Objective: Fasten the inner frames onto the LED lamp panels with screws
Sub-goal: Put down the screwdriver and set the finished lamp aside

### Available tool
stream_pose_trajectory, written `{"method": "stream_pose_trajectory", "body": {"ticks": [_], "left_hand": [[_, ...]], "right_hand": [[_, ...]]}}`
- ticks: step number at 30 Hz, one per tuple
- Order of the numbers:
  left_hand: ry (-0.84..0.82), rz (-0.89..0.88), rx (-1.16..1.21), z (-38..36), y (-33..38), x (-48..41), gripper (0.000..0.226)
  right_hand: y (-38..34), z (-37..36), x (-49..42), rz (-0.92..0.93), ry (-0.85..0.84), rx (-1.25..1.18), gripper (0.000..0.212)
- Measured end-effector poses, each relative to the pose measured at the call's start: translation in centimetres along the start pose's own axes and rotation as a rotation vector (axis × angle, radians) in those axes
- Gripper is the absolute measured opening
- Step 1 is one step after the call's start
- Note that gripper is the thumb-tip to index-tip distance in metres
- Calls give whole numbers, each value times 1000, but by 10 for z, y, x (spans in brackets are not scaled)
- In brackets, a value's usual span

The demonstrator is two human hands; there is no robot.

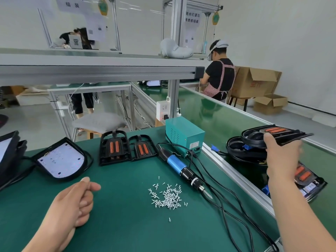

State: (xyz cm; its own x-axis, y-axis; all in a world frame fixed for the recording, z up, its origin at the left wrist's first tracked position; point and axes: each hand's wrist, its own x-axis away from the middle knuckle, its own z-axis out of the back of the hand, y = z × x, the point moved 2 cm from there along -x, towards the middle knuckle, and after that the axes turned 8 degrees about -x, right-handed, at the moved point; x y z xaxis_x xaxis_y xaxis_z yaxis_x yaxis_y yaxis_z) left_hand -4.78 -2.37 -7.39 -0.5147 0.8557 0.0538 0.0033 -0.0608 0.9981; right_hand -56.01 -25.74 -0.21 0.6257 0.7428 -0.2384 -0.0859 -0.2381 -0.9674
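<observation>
**Green mat, loose screws, one lamp unit in mid-air**

The right hand point(281, 153) grips a black lamp unit point(283, 133) with orange strips by its edge, thumb on top. It holds the unit above the stack of similar units point(243, 151) on the conveyor belt point(227, 115). A one-sided hold like that could let the unit tip and knock the stack.

The left hand point(80, 199) rests loosely curled on the surface point(127, 224), holding nothing. An LED lamp panel point(61, 161) lies at the left of the surface. The inner frames point(113, 149) sit at the back, apart from it, so nothing there looks joined yet.

The screws point(167, 196) lie in an open heap, with one stray nearer the person. A passing forearm could scatter them, and a screw trapped under the panel could mark it. The electric screwdriver point(181, 166) lies just beside the heap. Its cords point(218, 193) trail past the right arm, so a snag could drag the tool off.

Writing: a hanging sign point(192, 17) appears to read "转向灯罩与 / 装饰框组装". Another sign point(71, 3) ends in "组装". The label on the teal power box point(183, 137) and the red print on a cardboard box point(254, 82) are too small to read.
</observation>
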Motion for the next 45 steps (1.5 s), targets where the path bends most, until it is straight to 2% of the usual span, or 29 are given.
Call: {"method": "stream_pose_trajectory", "body": {"ticks": [3,5,13,19,23,28,39,45], "left_hand": [[-4,2,10,-1,2,1,44],[-4,4,12,-2,2,2,44],[-3,11,19,0,3,3,44],[-3,17,-2,-1,3,4,43],[2,18,-28,-1,4,4,41],[8,31,-35,-2,6,5,36],[31,97,53,3,9,5,24],[53,167,197,4,15,6,19]], "right_hand": [[6,3,3,47,51,63,111],[7,4,6,104,72,71,112],[8,3,13,300,39,299,92],[3,2,21,375,35,224,53],[-2,-1,33,355,2,161,63],[-9,-5,51,389,-39,116,58],[-29,-54,134,449,-443,79,28],[-40,-83,174,567,-696,123,23]]}}
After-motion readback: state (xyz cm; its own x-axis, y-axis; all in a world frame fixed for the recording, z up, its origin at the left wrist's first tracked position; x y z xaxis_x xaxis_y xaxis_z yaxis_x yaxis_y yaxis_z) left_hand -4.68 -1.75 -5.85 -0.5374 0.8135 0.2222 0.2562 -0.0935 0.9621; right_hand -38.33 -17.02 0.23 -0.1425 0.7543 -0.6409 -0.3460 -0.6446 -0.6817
